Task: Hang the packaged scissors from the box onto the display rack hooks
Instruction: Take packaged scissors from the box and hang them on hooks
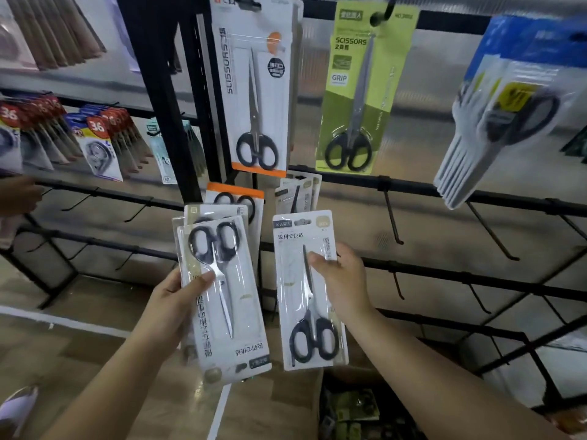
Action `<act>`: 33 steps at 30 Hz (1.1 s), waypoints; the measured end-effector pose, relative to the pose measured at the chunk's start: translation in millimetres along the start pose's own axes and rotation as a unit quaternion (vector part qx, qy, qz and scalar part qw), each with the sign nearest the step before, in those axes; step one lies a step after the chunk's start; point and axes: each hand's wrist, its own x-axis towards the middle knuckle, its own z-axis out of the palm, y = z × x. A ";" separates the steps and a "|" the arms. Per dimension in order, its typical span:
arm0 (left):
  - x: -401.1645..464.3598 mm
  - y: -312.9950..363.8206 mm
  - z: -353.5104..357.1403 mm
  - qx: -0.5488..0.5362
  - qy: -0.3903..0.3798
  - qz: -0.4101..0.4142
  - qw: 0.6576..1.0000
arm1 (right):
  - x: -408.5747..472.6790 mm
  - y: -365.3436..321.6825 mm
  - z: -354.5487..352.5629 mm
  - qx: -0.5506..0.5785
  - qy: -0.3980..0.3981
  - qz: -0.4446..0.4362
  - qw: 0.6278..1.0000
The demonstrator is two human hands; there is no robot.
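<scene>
At far left, packs of correction tape (98, 147) hung on the neighbouring rack, and the edge of another person's hand (17, 195) entered the view. The left hand (173, 300) gripped a small stack of scissor packs (222, 300), thumb across the clear blister and fingers curled behind; the top pack was held upside down, handles uppermost and hang hole at the bottom. Behind it an orange-trimmed scissor pack (254, 90) hung from an upper hook, with a partly hidden pack of the same trim below. To the right, the right hand (344, 284) pinched a single scissor pack (306, 290) at its right edge, thumb on the front and fingers behind, the pack upright with its hang hole at the top, clear of any hook. A green scissor pack (355, 90) hung above; bare display hooks (394, 217) projected from the black rail, and a blurred bunch of blue-headed packs (495, 115) hung at far right. The cardboard box (349, 408) sat below, between the forearms. As a judgement, each pack was light, with a stiff card back and a smooth, somewhat slippery blister; it was best held by the card edge near mid-height, leaving the hole free to meet the hook tip, and the inverted packs would need turning first
</scene>
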 end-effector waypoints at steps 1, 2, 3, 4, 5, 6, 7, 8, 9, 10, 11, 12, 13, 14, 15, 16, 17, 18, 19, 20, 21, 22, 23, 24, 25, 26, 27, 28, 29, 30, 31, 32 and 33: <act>2.6 -0.5 -0.7 0.001 -0.004 0.003 1.000 | 1.0 0.4 2.6 0.002 0.000 -0.001 1.000; 4.8 -0.8 -1.2 0.005 -0.008 0.006 1.000 | 1.8 1.2 5.3 0.004 0.004 -0.002 1.000; 6.7 -0.9 -1.4 0.008 -0.010 0.011 1.000 | 2.7 2.9 7.8 0.006 0.009 -0.003 1.000; 8.5 -1.2 -1.8 0.011 -0.013 0.015 1.000 | 3.2 4.8 10.3 0.006 0.014 -0.004 1.000; 10.5 -1.6 -1.5 0.012 -0.016 0.014 1.000 | 3.5 7.0 12.8 0.008 0.017 -0.002 1.000; 12.2 -2.3 -1.6 0.013 -0.021 0.012 1.000 | 3.6 8.5 15.0 0.010 0.019 0.000 1.000; 14.3 -2.7 -1.1 0.012 -0.025 0.012 1.000 | 4.4 10.5 16.6 0.014 0.020 0.003 1.000; 15.9 -3.1 -0.8 0.011 -0.029 0.011 0.999 | 5.6 12.0 17.9 0.018 0.022 0.004 1.000; 18.0 -3.9 -0.8 0.010 -0.032 0.009 0.999 | 6.8 13.3 19.0 0.023 0.025 0.006 0.999; 19.6 -4.8 -1.2 0.008 -0.032 0.007 0.999 | 7.8 13.7 19.2 0.028 0.026 0.008 0.999; 21.0 -5.6 -1.8 0.006 -0.033 0.005 0.999 | 9.0 14.5 19.2 0.033 0.027 0.009 0.999; 22.5 -6.5 -2.8 0.004 -0.034 0.005 0.999 | 10.2 15.5 19.3 0.031 0.028 0.008 0.999; 23.9 -7.1 -3.7 0.003 -0.034 0.006 0.999 | 11.1 16.5 19.5 0.024 0.028 0.005 0.999; 24.9 -7.6 -4.8 0.004 -0.035 0.005 0.999 | 11.5 17.2 19.6 0.014 0.027 0.000 1.000; 25.6 -7.9 -5.5 0.007 -0.035 0.004 0.999 | 12.1 18.6 19.7 0.002 0.027 -0.005 1.000; 26.0 -8.4 -6.3 0.009 -0.035 0.001 0.999 | 12.7 19.3 19.6 -0.009 0.027 -0.010 1.000; 26.7 -8.7 -6.6 0.010 -0.036 -0.001 0.999 | 13.2 20.0 19.9 -0.017 0.027 -0.014 0.999; 26.9 -8.8 -7.2 0.012 -0.036 -0.002 0.999 | 13.8 20.4 20.5 -0.027 0.027 -0.017 0.999; 27.4 -8.8 -7.3 0.013 -0.036 -0.002 0.999 | 14.7 21.2 21.7 -0.038 0.031 -0.020 0.999; 28.0 -9.0 -7.5 0.012 -0.035 -0.002 0.999 | 15.7 22.0 22.9 -0.050 0.037 -0.020 0.998; 28.5 -9.1 -7.5 0.011 -0.035 -0.002 0.999 | 16.5 22.7 24.7 -0.058 0.044 -0.020 0.997; 29.1 -9.5 -7.8 0.011 -0.034 -0.003 0.999 | 17.2 23.4 26.7 -0.063 0.053 -0.021 0.996; 29.7 -9.7 -8.1 0.012 -0.034 -0.004 0.999 | 18.4 24.4 29.0 -0.064 0.060 -0.022 0.996; 30.0 -10.0 -8.5 0.014 -0.034 -0.006 0.999 | 19.4 24.4 31.2 -0.065 0.066 -0.022 0.995; 30.1 -10.2 -9.2 0.018 -0.035 -0.008 0.999 | 21.4 24.0 33.4 -0.067 0.070 -0.022 0.995; 30.2 -10.4 -10.1 0.022 -0.035 -0.010 0.999 | 23.6 22.3 35.3 -0.070 0.073 -0.022 0.995; 30.1 -10.7 -11.0 0.026 -0.036 -0.010 0.999 | 26.7 20.2 36.6 -0.075 0.077 -0.026 0.994; 29.7 -10.6 -11.8 0.031 -0.038 -0.010 0.999 | 30.6 17.9 37.5 -0.087 0.081 -0.031 0.992; 29.7 -10.8 -12.6 0.038 -0.041 -0.010 0.998 | 35.3 15.7 38.2 -0.103 0.086 -0.036 0.990; 29.8 -11.0 -13.5 0.042 -0.044 -0.012 0.998 | 40.7 13.7 38.8 -0.123 0.090 -0.034 0.988; 30.0 -11.3 -14.0 0.043 -0.047 -0.014 0.998 | 46.3 12.3 40.0 -0.140 0.093 -0.031 0.985; 30.6 -11.6 -14.0 0.039 -0.049 -0.017 0.998 | 52.2 11.2 41.2 -0.157 0.095 -0.023 0.983; 31.2 -11.7 -13.7 0.035 -0.052 -0.021 0.998 | 57.7 9.9 43.2 -0.175 0.096 -0.015 0.980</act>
